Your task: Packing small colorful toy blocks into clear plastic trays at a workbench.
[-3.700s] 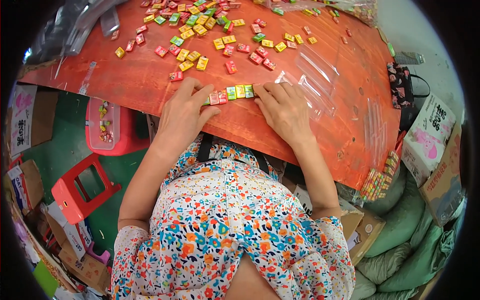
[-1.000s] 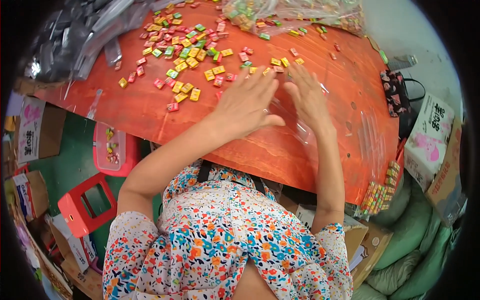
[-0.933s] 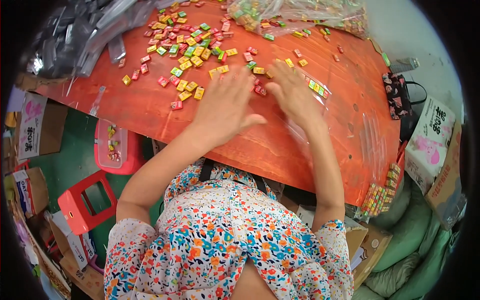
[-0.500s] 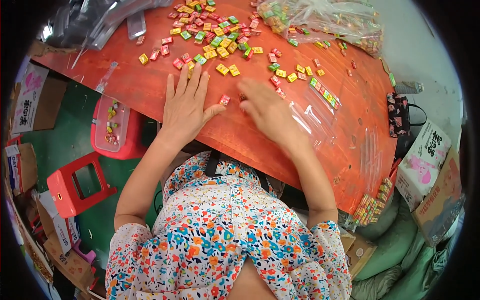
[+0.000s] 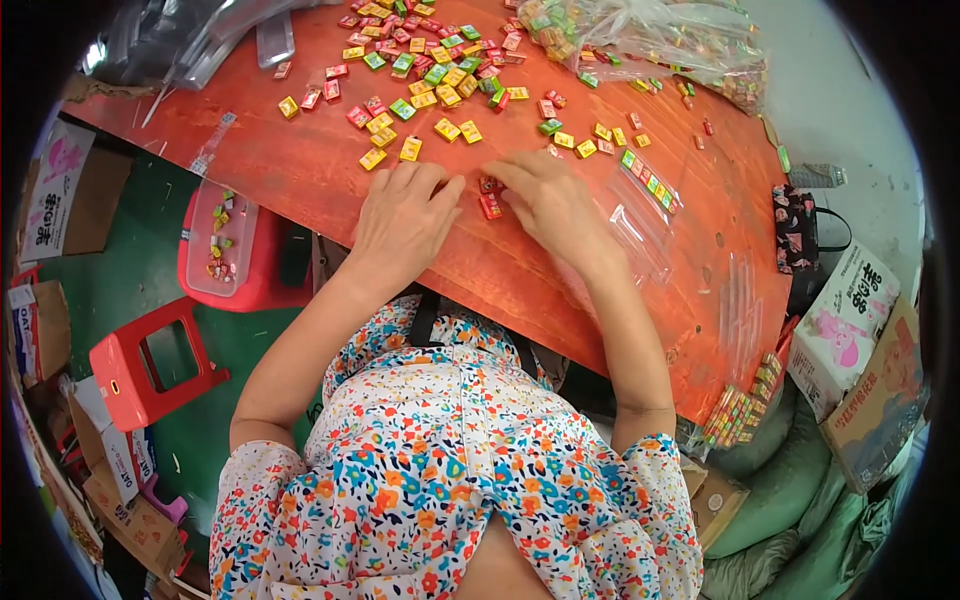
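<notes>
Two small red boxes [image 5: 490, 206] lie one behind the other on the red-orange table [image 5: 480, 265], between my hands. My right hand [image 5: 550, 203] curves over them from the right, its fingertips and thumb closed at the farther box. My left hand [image 5: 405, 218] is just left of the pair, palm down, with its fingers loosely bent and slightly apart; I see nothing in it. Two yellow boxes [image 5: 410, 149] lie just beyond the left fingertips. Farther back spreads a loose heap of red, yellow and green boxes [image 5: 440, 75].
A clear tray [image 5: 648, 180] with a row of boxes lies right of my right hand, near other clear trays [image 5: 740, 310]. A clear bag of boxes [image 5: 690, 50] stands at the back right. Packed boxes [image 5: 738, 415] sit at the right corner; a red stool [image 5: 140, 385] stands lower left.
My left hand has drawn back toward me and its stretched fingers have bent. Two yellow boxes now show beyond it. The two red boxes are together near my right fingertips.
</notes>
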Demonstrator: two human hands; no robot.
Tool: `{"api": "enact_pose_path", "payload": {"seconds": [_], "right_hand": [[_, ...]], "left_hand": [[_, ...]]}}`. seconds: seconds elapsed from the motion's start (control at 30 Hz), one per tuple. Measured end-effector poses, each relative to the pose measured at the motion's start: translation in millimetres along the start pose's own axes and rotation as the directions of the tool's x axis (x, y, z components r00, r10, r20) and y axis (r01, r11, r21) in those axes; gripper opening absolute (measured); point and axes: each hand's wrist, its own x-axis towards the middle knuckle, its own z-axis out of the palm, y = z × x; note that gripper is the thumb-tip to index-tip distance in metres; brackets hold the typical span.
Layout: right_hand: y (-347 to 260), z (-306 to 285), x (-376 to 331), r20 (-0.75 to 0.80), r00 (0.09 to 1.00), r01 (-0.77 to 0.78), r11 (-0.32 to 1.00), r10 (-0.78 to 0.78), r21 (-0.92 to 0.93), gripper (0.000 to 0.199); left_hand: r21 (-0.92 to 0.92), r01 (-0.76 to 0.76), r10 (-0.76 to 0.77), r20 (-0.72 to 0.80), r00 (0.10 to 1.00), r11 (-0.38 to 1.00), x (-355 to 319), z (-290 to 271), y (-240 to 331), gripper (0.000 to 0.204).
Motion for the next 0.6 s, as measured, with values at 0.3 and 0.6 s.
{"api": "enact_pose_path", "payload": {"seconds": [0.3,0.6], "right_hand": [[-4.0,5.0,4.6,-0.139,0.985,-0.101,0.995,0.099,-0.003,0.029],[-25.3,0.3,-5.1,-0.026,0.999,0.020,1.000,-0.020,0.001,0.029]], "left_hand": [[0.003,0.045,-0.045,-0.051,0.998,0.999,-8.0,-6.7,1.3,0.025],[0.015,0.122,-0.122,-0.010,0.992,0.992,-14.7,-20.2,1.1,0.024]]}}
